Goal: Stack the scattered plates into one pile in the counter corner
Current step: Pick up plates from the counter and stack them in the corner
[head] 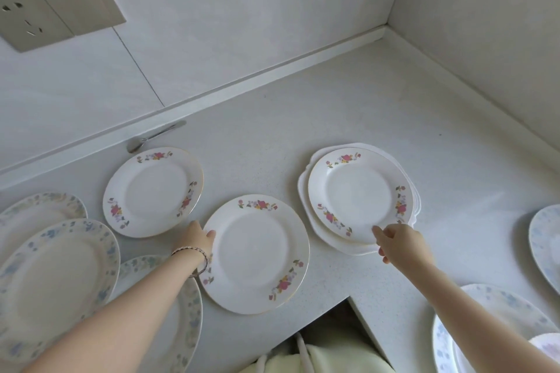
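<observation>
Three pink-flowered plates lie on the white counter (333, 100). One pink-flowered plate (357, 194) tops a short pile of white scalloped plates (306, 191); my right hand (400, 244) pinches its near rim. A second pink-flowered plate (257, 254) lies in front of me, and my left hand (197, 236) grips its left rim. The third (154, 191) sits further left. The counter corner (385, 30) is at the far right.
Blue-flowered plates lie at the left (57, 275), under my left forearm (181, 327) and at the right (545, 245), (497, 312). A metal spoon (151, 136) lies by the back wall. Sockets are on both walls. The counter edge notches inward near my body.
</observation>
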The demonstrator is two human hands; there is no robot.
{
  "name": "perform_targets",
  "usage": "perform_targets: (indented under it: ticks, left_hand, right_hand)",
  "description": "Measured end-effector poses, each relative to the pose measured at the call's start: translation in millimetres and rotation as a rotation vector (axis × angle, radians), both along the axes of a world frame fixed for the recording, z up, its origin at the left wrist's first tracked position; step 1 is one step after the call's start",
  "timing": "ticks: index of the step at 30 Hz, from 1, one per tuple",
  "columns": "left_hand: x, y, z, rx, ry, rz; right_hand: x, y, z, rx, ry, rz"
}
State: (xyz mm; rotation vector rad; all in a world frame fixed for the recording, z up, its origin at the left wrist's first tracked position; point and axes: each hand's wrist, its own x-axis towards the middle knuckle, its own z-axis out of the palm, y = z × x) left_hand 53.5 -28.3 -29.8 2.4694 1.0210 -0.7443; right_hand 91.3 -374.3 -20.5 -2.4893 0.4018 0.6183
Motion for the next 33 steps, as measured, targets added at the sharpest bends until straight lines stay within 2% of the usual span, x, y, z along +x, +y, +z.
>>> perform_targets:
  ticks: [3, 5, 9, 13, 19, 26, 33]
  left_hand:
    - [4.5, 4.7, -1.3, -0.089, 0.009, 0.059]
    - [8.0, 8.4, -1.9, -0.131, -0.049, 0.112]
    - [12.1, 1.8, 5.1, -0.256, -0.298, 0.194]
    - [5.7, 0.3, 18.2, -0.282, -0.518, 0.200]
    - [6.3, -26.9, 61.1, -0.344, -0.806, 0.381]
    - [67.0, -111.1, 25.7, -0.703, -0.740, 0.656]
    - [88.9, -187.8, 0.1, -0.654, -0.656, 0.641]
  right_hand:
    - [-7.7, -2.0, -0.2, 0.029, 0.009, -0.025]
    - [-8.5, -6.6, -0.6, 0.056, 0.026, -0.074]
    - [-6.8, -20.9, 2.3, 0.109, 0.012, -0.169]
    - [-5.1, -39.2, 5.6, 0.142, -0.005, -0.238]
    - [-5.9, -67.8, 6.6, 0.143, -0.041, -0.339]
    - [-12.6, -81.6, 3.9, 0.183, -0.058, -0.403]
    - [-13.4, -96.6, -0.7, 0.201, -0.021, -0.412]
